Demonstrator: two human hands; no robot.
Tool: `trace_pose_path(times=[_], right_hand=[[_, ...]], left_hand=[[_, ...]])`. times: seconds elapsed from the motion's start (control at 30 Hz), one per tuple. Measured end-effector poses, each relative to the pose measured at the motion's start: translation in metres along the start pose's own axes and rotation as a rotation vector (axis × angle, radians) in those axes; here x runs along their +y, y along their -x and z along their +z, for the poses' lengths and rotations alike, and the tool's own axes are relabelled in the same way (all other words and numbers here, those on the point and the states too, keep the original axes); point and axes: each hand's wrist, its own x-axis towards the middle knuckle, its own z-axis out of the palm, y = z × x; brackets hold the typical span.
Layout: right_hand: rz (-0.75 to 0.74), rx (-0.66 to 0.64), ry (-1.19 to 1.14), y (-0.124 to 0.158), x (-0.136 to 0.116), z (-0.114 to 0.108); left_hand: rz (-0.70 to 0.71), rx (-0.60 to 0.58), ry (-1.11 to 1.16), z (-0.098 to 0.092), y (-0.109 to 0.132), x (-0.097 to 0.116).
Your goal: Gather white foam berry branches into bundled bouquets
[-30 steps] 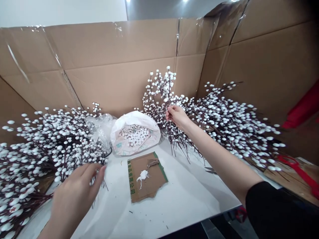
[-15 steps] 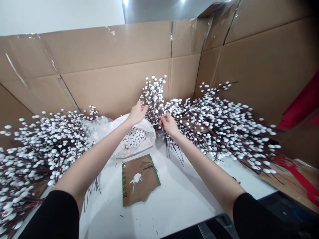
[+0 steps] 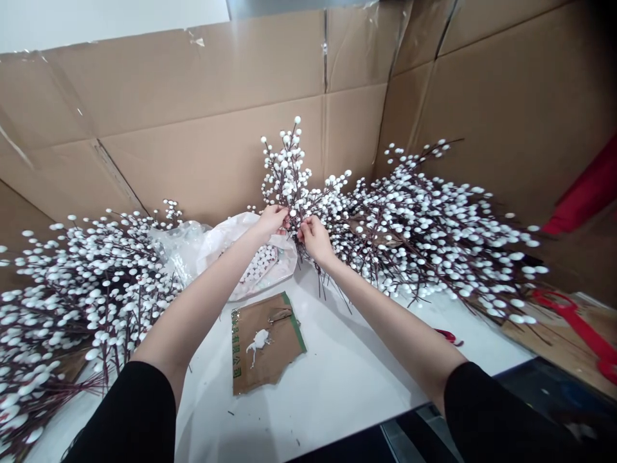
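Both my hands meet at the back of the white table (image 3: 347, 379), at a dark branch studded with white berries (image 3: 288, 173) that stands upright against the cardboard wall. My left hand (image 3: 272, 220) pinches its twigs from the left. My right hand (image 3: 313, 236) is closed round its stems from the right. Just below my hands lies a white plastic bag of loose white beads (image 3: 263, 263).
A big heap of berry branches (image 3: 434, 238) fills the right side, another heap (image 3: 77, 283) the left. A cardboard scrap with a white glue blob (image 3: 263, 341) lies mid-table. Brown cardboard walls (image 3: 193, 116) enclose the back and sides. Red items (image 3: 578, 321) lie far right.
My left hand left the left-hand heap and reached across to the upright branch, joining my right hand. The branch now stands a little taller and more to the left.
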Motion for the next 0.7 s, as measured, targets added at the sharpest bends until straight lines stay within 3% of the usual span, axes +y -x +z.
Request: trace_pose_path(times=[0.2, 0.5, 0.7], right_hand=[[0.057, -0.007, -0.084, 0.003, 0.002, 0.001], [0.301, -0.119, -0.406, -0.004, -0.020, 0.007], [0.461, -0.054, -0.537, -0.013, -0.030, 0.013]], left_hand=[[0.097, 0.057, 0.040, 0.006, -0.001, -0.006], [0.317, 0.285, -0.065, 0.010, -0.003, -0.015], [0.398, 0.392, -0.099, 0.014, 0.006, -0.012]])
